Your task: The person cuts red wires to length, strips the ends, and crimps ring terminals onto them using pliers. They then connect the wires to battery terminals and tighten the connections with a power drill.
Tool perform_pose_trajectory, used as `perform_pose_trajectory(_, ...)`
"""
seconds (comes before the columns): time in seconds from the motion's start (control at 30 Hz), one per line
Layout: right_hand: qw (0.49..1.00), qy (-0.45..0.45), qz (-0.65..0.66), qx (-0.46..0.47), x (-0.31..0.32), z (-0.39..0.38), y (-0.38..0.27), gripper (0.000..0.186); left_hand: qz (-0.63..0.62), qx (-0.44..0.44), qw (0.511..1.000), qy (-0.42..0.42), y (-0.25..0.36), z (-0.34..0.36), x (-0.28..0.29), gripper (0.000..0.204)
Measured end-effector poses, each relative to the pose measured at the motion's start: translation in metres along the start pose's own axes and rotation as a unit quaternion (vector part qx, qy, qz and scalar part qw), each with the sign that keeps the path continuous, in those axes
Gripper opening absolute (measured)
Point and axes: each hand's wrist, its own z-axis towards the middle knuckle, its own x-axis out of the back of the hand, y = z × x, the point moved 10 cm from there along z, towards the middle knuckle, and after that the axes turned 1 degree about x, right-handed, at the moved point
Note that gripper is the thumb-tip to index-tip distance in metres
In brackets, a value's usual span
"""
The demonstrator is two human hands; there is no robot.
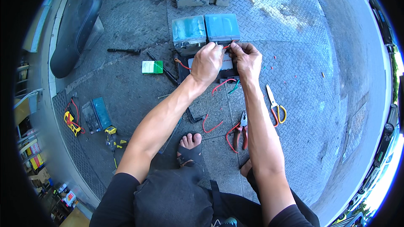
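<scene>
left hand [210,62] and right hand [247,60] clamped on red wire [227,46], red-marked white label [227,65] at six o'clock, green-and-white packet [152,67] at nine o'clock, print too small to read

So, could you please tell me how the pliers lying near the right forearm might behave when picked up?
The pliers would probably feel heavy for their size, as the head looks like solid metal. They are likely stiff, though the handles, which stand apart, may swing at the pivot. Lying flat on the floor, they seem unlikely to roll.
</scene>
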Motion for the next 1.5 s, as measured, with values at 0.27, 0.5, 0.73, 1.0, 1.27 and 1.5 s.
perform_pose_trajectory(0.27, 0.998, 0.005, 0.063, -0.025, -0.002, -0.003, 0.006, 0.017, 0.010, 0.042, 0.998, 0.041, -0.006, 0.000, 0.001, 0.015)
perform_pose_trajectory(0.5, 0.999, -0.004, 0.040, -0.024, -0.004, -0.001, 0.005, 0.017, 0.012, 0.119, 0.990, 0.071, -0.014, -0.005, 0.007, 0.021)
perform_pose_trajectory(0.73, 0.999, 0.000, 0.027, -0.036, -0.005, -0.006, 0.001, 0.019, 0.068, 0.159, 0.983, 0.061, -0.022, -0.010, 0.013, 0.024)
perform_pose_trajectory(1.0, 0.985, -0.063, 0.119, -0.110, -0.016, -0.007, 0.007, 0.026, 0.074, 0.246, 0.966, 0.014, -0.036, -0.011, 0.015, 0.036)
perform_pose_trajectory(1.27, 0.960, -0.063, 0.200, -0.185, -0.022, -0.009, 0.017, 0.027, -0.112, 0.289, 0.950, 0.049, -0.042, -0.055, 0.022, 0.021)
perform_pose_trajectory(1.5, 0.920, -0.064, 0.292, -0.252, -0.028, -0.012, 0.030, 0.017, -0.416, 0.484, 0.757, 0.140, -0.107, -0.121, 0.062, 0.025)
